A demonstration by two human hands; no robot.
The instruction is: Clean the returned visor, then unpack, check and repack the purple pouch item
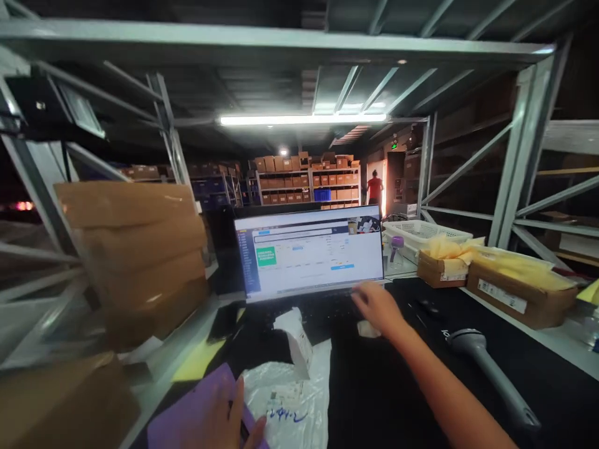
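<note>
My left hand point(219, 418) is at the bottom, gripping a flat purple item point(191, 408) whose kind I cannot make out. Its fingertips reach the edge of a white plastic mailer bag point(313, 399) with a label and blue handwriting. On the bag's upper part stands a small, crumpled white box point(298, 343). My right hand point(378, 307) reaches forward to the right end of a dark keyboard point(322, 307), its fingers bent over the keys and holding nothing visible. Behind the keyboard a lit monitor point(309, 255) shows a web page.
A grey handheld scanner point(491, 368) lies on the black mat point(374, 386) at right, near a dark mouse point(428, 307). Boxes of yellow envelopes point(521, 287) and a white basket point(421, 234) stand behind. Stacked cartons point(135, 268) rise at left. A distant person point(374, 187) wears red.
</note>
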